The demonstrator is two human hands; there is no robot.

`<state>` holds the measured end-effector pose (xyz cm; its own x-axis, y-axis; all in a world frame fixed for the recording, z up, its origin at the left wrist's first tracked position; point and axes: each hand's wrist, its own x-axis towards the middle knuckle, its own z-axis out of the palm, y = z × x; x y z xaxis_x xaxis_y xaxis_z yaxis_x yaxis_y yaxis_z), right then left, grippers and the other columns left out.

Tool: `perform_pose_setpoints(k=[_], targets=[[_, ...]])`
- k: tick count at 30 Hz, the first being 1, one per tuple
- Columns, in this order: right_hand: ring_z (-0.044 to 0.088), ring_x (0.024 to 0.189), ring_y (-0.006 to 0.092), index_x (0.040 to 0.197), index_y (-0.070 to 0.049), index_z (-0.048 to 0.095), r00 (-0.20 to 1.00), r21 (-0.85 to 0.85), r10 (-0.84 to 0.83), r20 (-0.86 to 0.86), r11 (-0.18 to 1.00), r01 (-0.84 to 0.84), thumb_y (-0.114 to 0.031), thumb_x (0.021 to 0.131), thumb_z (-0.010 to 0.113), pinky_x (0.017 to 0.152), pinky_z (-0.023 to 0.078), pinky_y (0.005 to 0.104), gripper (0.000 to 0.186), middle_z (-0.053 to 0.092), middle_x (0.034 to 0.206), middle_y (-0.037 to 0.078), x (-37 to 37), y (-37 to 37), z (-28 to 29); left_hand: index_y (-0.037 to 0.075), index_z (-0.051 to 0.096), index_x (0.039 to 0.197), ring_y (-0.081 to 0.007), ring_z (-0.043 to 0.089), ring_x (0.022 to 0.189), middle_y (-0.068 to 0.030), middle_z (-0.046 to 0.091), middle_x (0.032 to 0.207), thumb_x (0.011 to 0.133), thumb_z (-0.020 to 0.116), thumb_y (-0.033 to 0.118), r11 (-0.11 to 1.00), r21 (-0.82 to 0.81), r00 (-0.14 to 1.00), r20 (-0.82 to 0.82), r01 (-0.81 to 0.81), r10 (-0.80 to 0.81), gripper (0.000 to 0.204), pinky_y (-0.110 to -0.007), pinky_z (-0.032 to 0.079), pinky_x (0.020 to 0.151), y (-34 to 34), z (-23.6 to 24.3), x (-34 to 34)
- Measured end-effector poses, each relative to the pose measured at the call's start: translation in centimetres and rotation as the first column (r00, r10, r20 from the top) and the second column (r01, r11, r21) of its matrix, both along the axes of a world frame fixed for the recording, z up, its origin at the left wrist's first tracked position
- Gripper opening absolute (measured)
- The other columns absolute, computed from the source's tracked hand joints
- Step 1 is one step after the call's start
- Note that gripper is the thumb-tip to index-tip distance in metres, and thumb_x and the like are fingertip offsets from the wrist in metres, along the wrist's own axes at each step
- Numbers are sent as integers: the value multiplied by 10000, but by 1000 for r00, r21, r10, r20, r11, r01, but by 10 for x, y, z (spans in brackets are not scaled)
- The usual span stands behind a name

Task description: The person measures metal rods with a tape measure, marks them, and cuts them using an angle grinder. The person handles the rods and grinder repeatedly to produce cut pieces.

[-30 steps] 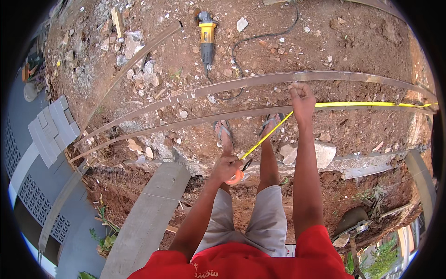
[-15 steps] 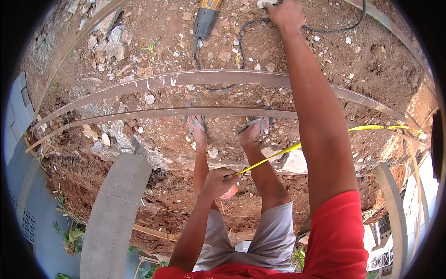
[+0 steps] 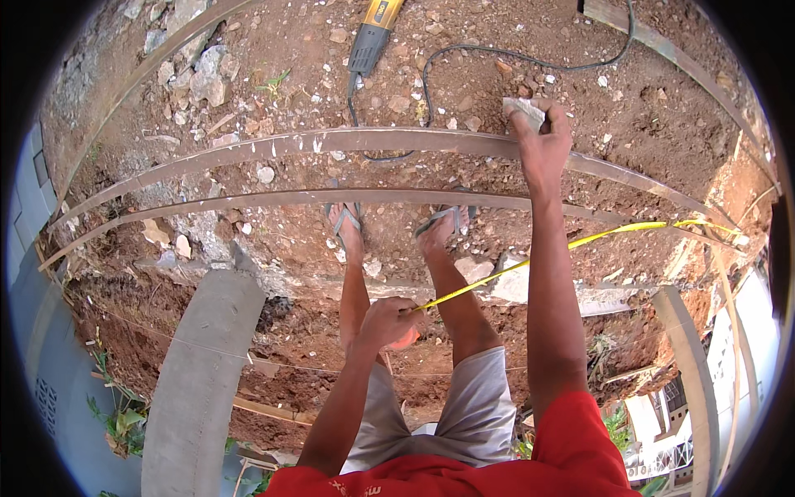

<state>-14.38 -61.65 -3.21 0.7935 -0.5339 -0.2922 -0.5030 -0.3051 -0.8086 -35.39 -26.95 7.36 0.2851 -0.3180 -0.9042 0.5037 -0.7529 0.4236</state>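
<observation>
In front of me, my right hand [image 3: 546, 147] is closed around a flat, pale grey piece of stone [image 3: 525, 109], held over the dirt just beyond the farther long bar. Lower down, near my knees, my left hand [image 3: 387, 321] pinches the yellow blade of a tape measure [image 3: 468, 287]. The blade slants up to the right, passes behind my right forearm and reaches the far right end of the bars. Partly hidden by my left hand is a reddish-orange round thing [image 3: 406, 339]; I cannot tell whether it is the tape's case.
Two long brown bars [image 3: 397, 139] cross the ground around my sandalled feet. A yellow-and-grey power tool [image 3: 370, 45] lies ahead, its black cord [image 3: 530, 58] looping right. Grey concrete posts [image 3: 203, 373] rise left and right beside a trench, with a thin string across it. Rubble [image 3: 207, 79] lies upper left.
My right hand has come back toward me from the far ground beside the cord, bringing the stone piece. My left hand stays about where it was, still pinching the tape.
</observation>
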Motion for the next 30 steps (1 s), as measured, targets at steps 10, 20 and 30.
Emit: perform_pose_setpoints(k=[10, 20, 30], targets=[[702, 859, 334, 984, -30, 721, 999, -416, -38, 26, 908, 45, -89, 874, 808, 796, 558, 411, 152, 725, 962, 161, -57, 57, 14, 95, 818, 994, -247, 684, 655, -130, 724, 777, 897, 801, 385, 992, -42, 993, -18, 117, -118, 306, -379, 514, 644, 29, 21, 21], [718, 882, 386, 1027, 3, 707, 910, -349, -213, -355, 933, 83, -155, 835, 833, 822, 578, 476, 278, 729, 950, 191, -168, 75, 29, 115, 820, 988, -287, 684, 640, -133, 693, 699, 910, 771, 420, 966, -49, 962, -95, 253, -257, 319, -412, 529, 663, 103, 58, 47], [587, 1286, 354, 1580, 51, 307, 400, -144, -791, -464, 512, 847, -609, 875, 800, 1092, 471, 560, 1085, 487, 1519, 266, -321, 44, 140, 39, 810, 1138, -112, 627, 832, -31, 746, 918, 1009, 673, 359, 949, -298, 866, -445, 99, -230, 372, -287, 517, 808, 199, 117, 100]])
